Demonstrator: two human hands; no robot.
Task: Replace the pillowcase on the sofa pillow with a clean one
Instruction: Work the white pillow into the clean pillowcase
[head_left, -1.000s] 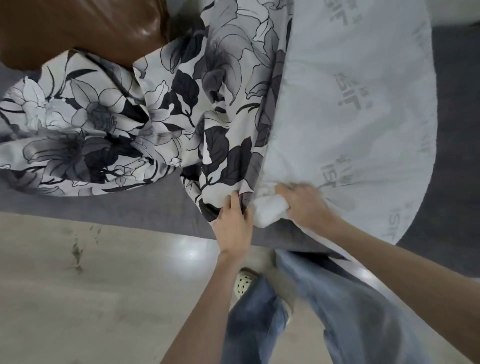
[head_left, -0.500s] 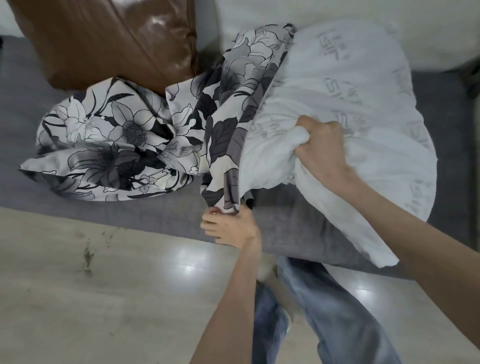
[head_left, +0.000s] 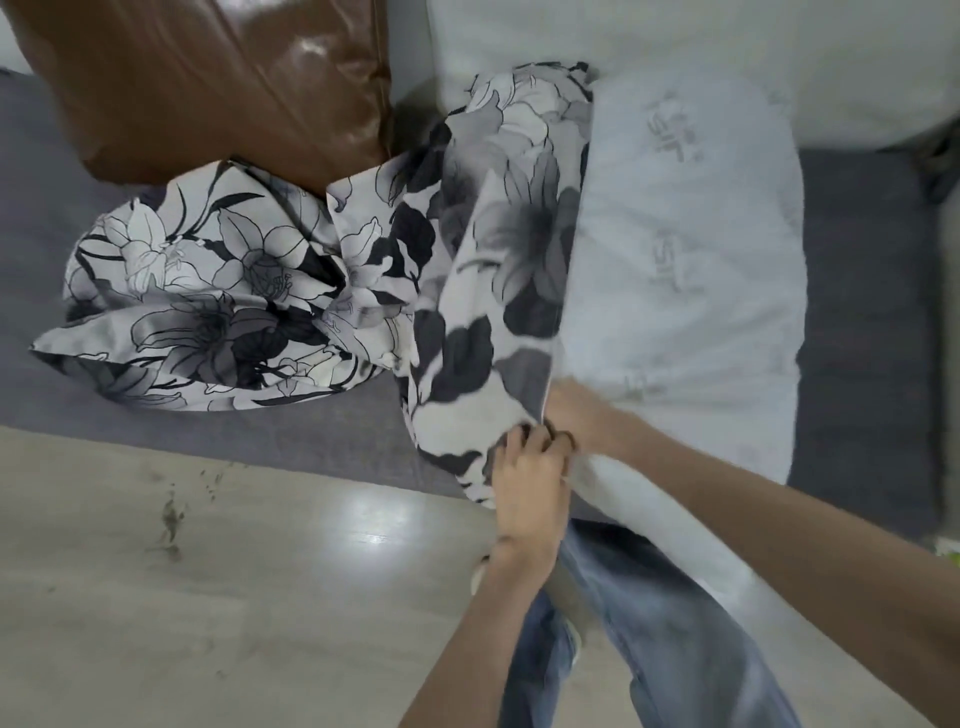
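A white pillow (head_left: 691, 270) with faint grey lettering lies on the grey sofa seat (head_left: 862, 322). A black-and-white floral pillowcase (head_left: 498, 270) covers the pillow's left end, and the rest of it lies bunched to the left (head_left: 208, 296). My left hand (head_left: 530, 483) is closed on the pillowcase's near hem at the sofa's front edge. My right hand (head_left: 576, 415) is beside it at the pillow's near corner, partly under the hem and blurred; its fingers are hidden.
A shiny brown leather cushion (head_left: 223, 88) leans at the back left. A white cushion (head_left: 675, 47) stands behind the pillow. Pale wood floor (head_left: 208, 597) lies in front of the sofa, with my jeans-clad legs (head_left: 649, 639) below my hands.
My right hand let go of the bunched pillow side and dropped to the near corner beside my left hand. The floral case now reaches further over the pillow's left end.
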